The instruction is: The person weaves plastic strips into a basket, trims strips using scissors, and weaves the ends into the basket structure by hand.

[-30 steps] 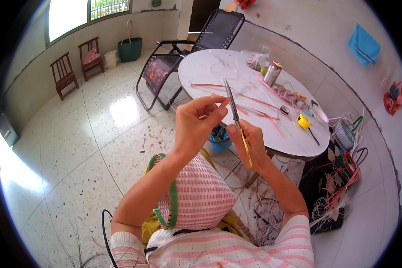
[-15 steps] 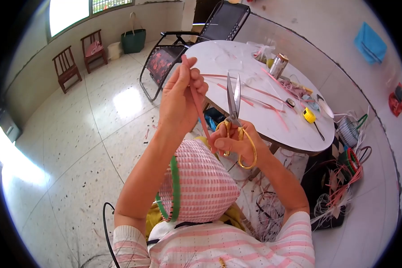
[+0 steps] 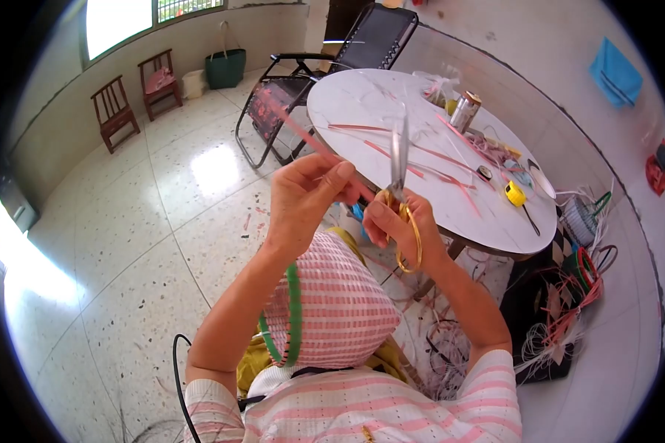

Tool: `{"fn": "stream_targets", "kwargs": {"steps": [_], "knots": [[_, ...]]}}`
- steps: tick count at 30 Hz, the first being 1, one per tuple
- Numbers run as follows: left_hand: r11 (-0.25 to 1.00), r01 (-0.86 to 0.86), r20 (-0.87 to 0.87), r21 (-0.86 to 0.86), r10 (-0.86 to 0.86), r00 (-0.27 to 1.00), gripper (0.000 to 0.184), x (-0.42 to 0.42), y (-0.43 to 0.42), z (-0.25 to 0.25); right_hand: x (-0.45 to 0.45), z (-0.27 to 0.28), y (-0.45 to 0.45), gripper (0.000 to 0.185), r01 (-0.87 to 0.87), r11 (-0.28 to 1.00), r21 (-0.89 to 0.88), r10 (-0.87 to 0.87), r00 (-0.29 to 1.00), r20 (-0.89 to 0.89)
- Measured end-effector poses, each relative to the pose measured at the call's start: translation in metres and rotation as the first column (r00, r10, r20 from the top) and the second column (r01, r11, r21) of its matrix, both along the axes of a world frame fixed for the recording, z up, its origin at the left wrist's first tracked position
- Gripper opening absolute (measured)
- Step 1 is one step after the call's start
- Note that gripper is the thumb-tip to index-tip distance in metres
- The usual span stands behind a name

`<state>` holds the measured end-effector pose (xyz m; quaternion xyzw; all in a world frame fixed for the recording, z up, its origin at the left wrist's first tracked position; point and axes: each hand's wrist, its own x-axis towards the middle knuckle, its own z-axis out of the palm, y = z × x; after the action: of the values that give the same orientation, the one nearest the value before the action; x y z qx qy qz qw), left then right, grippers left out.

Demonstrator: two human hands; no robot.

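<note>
My left hand (image 3: pixel 310 198) pinches a flat pink plastic strip (image 3: pixel 303 133). The strip slants up and left, its far end smeared by motion, and its lower end runs close to my right hand's fingers. In my right hand (image 3: pixel 405 227) is a pair of scissors (image 3: pixel 399 159) with gold handles, held blades up. The blades look nearly together and are slightly blurred. Whether my right fingers also touch the strip I cannot tell. A pink-and-white woven basket (image 3: pixel 343 303) with a green rim lies on its side in my lap, below both hands.
An oval white table (image 3: pixel 340 96) stands ahead, bearing pink strips (image 3: pixel 440 155), a can (image 3: pixel 465 112) and a yellow tape measure (image 3: pixel 514 193). Behind it is a black folding recliner (image 3: pixel 373 40). Loose strips and a woven basket (image 3: pixel 580 221) lie at the right. Two wooden chairs (image 3: pixel 114 114) stand far left.
My left hand has lowered and turned, tipping the strip from near upright to a leftward slant. The scissors have moved slightly right, and their blades have come from spread to nearly together.
</note>
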<state>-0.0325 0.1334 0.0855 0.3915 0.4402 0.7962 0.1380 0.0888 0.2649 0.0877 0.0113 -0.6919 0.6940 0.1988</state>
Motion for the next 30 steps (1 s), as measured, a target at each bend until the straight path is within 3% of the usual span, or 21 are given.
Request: {"fn": "stream_targets", "kwargs": {"steps": [2, 6, 15, 30], "knots": [[0.998, -0.044, 0.028, 0.049, 0.042, 0.999, 0.019, 0.008, -0.001, 0.009, 0.006, -0.003, -0.002, 0.038, 0.006, 0.984, 0.179, -0.024, 0.995, 0.100], [0.983, -0.110, 0.088, 0.149, 0.097, 0.991, 0.018, 0.008, -0.002, 0.010, 0.007, -0.009, -0.004, 0.042, -0.016, 0.991, 0.132, 0.004, 0.996, 0.090], [0.987, -0.050, 0.095, 0.151, 0.035, 0.995, 0.015, 0.012, 0.002, 0.007, 0.008, -0.013, -0.001, 0.046, 0.102, 0.927, 0.361, -0.152, 0.982, 0.114], [0.988, -0.052, 0.123, 0.145, 0.034, 0.992, 0.015, 0.012, 0.003, 0.007, 0.000, -0.026, 0.007, 0.055, 0.240, 0.843, 0.482, -0.222, 0.970, -0.095]]}}
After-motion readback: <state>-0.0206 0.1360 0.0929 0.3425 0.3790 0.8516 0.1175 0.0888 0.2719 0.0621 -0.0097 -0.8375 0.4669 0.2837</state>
